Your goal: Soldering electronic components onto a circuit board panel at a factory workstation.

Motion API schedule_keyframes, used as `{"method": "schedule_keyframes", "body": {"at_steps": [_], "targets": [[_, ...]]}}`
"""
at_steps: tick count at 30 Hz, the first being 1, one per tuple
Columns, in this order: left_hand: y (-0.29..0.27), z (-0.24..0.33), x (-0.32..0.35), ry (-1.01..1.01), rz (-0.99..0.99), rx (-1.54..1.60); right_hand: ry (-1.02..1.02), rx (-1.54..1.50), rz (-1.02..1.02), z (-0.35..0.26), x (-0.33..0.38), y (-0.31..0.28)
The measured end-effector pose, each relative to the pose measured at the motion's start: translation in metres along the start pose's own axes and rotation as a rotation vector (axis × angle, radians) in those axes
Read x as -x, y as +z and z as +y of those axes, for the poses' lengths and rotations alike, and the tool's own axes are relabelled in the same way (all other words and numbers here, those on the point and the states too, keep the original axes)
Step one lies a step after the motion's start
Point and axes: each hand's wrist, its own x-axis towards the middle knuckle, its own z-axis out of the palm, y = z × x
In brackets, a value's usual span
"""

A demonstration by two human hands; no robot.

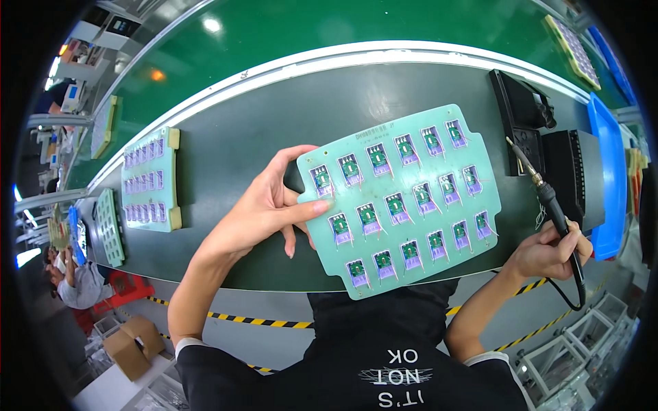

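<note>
My left hand (271,202) grips the left edge of a light green tray board (404,171), thumb on top and fingers beneath. The board is tilted and reaches past the near bench edge. Its rows of cut-outs hold several small green circuit boards (379,159) in purple seats, with thin wires sticking out. In my right hand (548,253) is a soldering iron (548,195), held by its black handle. Its metal tip points up and left, to the right of the board and apart from it. A black cord hangs from the handle's lower end.
Another loaded tray board (147,179) lies on the bench at left, and a further green one (108,226) beyond it. A black soldering stand (515,116), a black box (569,168) and a blue tray (606,178) are at right. Behind runs a green surface (288,41) past a white rail. Other people sit far left.
</note>
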Motion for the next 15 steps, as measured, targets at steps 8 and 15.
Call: {"method": "schedule_keyframes", "body": {"at_steps": [8, 15], "targets": [[0.007, 0.001, 0.005, 0.097, 0.018, 0.024, -0.008, -0.021, -0.004, -0.009, -0.003, 0.006], [0.004, 0.003, 0.001, 0.026, -0.054, 0.087, -0.013, 0.012, -0.037, -0.004, 0.0, 0.003]]}}
